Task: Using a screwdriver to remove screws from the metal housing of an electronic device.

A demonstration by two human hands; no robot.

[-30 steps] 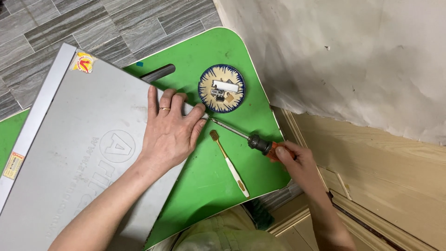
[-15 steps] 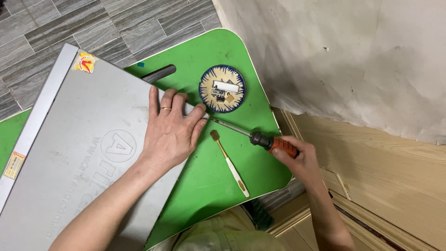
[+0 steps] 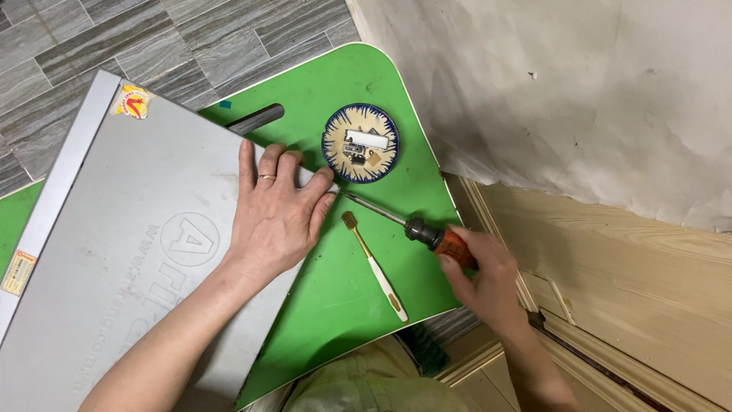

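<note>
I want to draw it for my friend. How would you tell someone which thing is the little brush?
Find the green table. Between the left hand on the grey panel and the screwdriver in the right hand lies the toothbrush. Only it has a thin white handle and brownish bristles.

We see our left hand [image 3: 276, 214] pressed flat on a grey laptop [image 3: 130, 244] lying on the green table [image 3: 335, 282], while our right hand [image 3: 480, 275] grips a screwdriver [image 3: 415, 227] by its handle, beside a toothbrush [image 3: 375, 265] and a small dish [image 3: 361, 143].
</note>
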